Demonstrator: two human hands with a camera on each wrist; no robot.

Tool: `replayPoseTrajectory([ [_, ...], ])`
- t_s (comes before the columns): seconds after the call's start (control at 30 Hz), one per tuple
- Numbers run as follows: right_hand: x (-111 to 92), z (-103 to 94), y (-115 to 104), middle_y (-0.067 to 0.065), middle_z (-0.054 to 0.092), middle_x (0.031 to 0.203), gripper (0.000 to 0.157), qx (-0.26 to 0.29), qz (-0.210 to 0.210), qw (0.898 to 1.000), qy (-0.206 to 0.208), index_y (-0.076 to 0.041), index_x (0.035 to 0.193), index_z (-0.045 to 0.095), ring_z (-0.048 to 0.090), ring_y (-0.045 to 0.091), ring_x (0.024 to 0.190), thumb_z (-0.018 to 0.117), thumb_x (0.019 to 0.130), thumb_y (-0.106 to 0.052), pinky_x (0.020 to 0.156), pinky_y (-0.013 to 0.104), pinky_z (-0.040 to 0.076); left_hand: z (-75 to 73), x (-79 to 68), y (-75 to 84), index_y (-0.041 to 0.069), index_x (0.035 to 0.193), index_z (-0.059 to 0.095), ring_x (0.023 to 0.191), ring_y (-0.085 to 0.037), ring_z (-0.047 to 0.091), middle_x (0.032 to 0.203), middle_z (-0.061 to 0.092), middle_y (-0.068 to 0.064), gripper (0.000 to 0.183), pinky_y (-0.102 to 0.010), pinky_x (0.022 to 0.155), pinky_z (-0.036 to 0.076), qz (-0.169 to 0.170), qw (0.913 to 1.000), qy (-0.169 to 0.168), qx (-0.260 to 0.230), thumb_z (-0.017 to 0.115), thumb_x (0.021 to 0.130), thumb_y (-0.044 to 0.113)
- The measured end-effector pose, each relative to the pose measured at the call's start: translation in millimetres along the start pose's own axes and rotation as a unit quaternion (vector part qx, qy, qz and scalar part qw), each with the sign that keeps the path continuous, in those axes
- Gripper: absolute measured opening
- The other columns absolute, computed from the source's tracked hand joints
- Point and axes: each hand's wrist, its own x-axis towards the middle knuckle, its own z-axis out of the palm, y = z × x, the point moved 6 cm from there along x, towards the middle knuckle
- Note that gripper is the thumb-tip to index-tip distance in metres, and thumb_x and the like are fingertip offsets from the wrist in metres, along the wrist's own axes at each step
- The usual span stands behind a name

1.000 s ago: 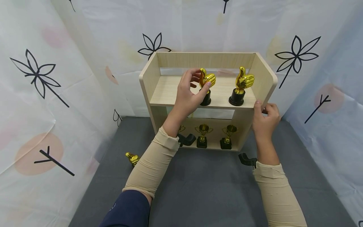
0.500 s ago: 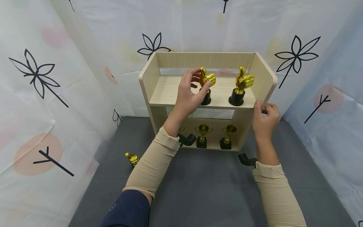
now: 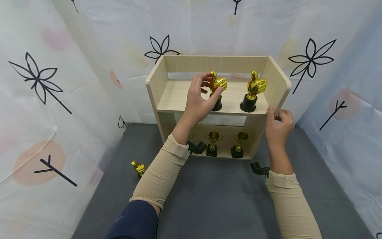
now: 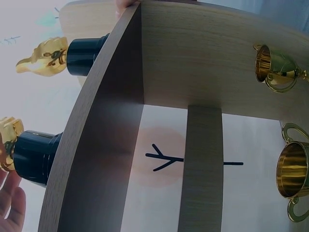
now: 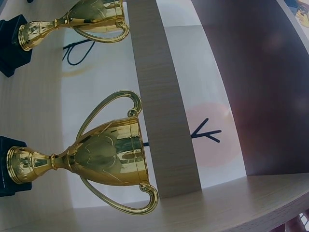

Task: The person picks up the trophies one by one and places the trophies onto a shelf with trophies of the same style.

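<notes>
My left hand [image 3: 197, 99] holds a gold thumbs-up trophy [image 3: 221, 83] between thumb and fingers. Its black base stands on the upper board of a two-tier wooden shelf [image 3: 173, 96]; the left wrist view shows this base [image 4: 36, 157] right at the board. To its right stands a matching thumbs-up trophy [image 3: 256, 86], upright and untouched. My right hand [image 3: 279, 127] grips the shelf's right side panel, thumb on the front edge and fingers curled behind. Gold cup trophies [image 3: 237, 146] with two handles stand in a row on the lower tier; my left wrist partly hides one.
Another gold thumbs-up trophy [image 3: 139, 167] is on the grey tabletop [image 3: 215, 199] at left, partly behind my left forearm. Black wrist-camera mounts [image 3: 260, 168] jut inward from both wrists. Patterned white cloth [image 3: 89, 83] surrounds the table behind and at the sides.
</notes>
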Motion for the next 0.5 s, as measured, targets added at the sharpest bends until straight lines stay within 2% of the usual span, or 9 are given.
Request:
replayPoseTrajectory([
  [0.3,-0.4,0.6,1.1,-0.034,0.049,0.083,0.045,0.000,0.000,1.000,-0.002,0.010,0.082,0.070,0.048,-0.011,0.082,0.065,0.099,-0.031,0.080,0.014,0.041,-3.9,-4.2,0.8,0.003,0.144,0.055,0.115,-0.026,0.063,0.134,0.059,-0.017,0.055,-0.036,0.092,0.051,-0.009,0.9999,0.007,0.007,0.076,0.098,0.024],
  [0.5,0.1,-0.2,0.3,-0.034,0.049,0.084,0.045,0.003,-0.004,1.000,0.001,0.012,0.083,0.071,0.049,-0.011,0.083,0.065,0.099,-0.031,0.080,0.014,0.042,-9.2,-10.2,-4.4,0.003,0.144,0.055,0.115,-0.027,0.064,0.133,0.060,-0.020,0.054,-0.042,0.093,0.052,-0.020,0.9997,0.012,0.000,0.076,0.098,0.022],
])
